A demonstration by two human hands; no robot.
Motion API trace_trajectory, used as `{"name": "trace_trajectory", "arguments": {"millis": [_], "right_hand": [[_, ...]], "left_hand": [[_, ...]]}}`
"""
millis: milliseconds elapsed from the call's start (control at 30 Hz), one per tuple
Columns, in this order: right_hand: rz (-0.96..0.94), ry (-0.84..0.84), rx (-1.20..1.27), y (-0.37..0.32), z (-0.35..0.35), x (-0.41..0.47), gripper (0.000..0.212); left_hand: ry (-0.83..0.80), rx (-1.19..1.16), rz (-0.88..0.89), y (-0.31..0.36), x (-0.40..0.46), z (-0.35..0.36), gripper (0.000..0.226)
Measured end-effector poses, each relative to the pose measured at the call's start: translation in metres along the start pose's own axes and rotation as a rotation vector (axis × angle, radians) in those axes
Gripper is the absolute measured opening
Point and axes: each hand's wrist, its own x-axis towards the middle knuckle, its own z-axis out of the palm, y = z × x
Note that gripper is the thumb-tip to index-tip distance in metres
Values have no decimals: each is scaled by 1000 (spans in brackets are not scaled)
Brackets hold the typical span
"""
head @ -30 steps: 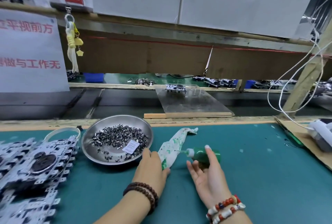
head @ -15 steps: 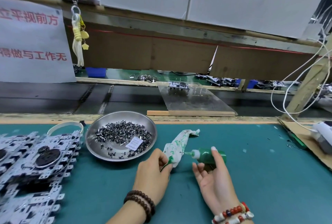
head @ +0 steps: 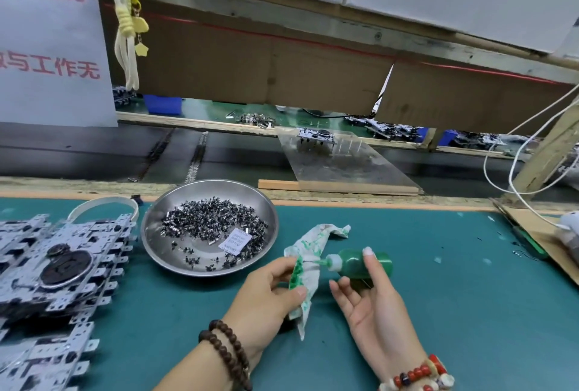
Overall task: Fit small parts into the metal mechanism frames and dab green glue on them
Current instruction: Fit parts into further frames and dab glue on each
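My left hand pinches a white cloth smeared with green glue, lifted off the mat. My right hand holds the green glue bottle between thumb and forefinger, its white nozzle pointing left into the cloth. A round steel dish with several small dark parts and a paper slip stands behind my left hand. Stacked metal mechanism frames lie at the left edge of the green mat.
A conveyor belt runs behind the mat, carrying a clear plate with one frame on it. White cables and a cardboard sheet sit at the right. A clear ring lies behind the frames.
My left hand closed its fingers on the cloth and lifted it to the nozzle. My right hand kept hold of the bottle. The view tilted slightly.
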Motion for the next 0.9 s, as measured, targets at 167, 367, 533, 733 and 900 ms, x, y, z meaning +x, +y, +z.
{"name": "trace_trajectory", "arguments": {"millis": [167,367,533,733,900], "right_hand": [[-9,-4,-9,3,-1,1,19],[-21,-5,-21,4,-1,2,19],[-31,4,-28,4,-2,3,19],[-50,9,-23,4,-3,3,16],[-88,10,-54,4,-4,3,17]], "left_hand": [[-22,-27,-12,-2,0,0,38],[-21,-56,-25,-5,1,-1,39],[-26,-59,-15,-5,0,-1,39],[-66,-60,-8,0,-2,-1,42],[-77,-82,-18,0,-2,-1,44]]}}
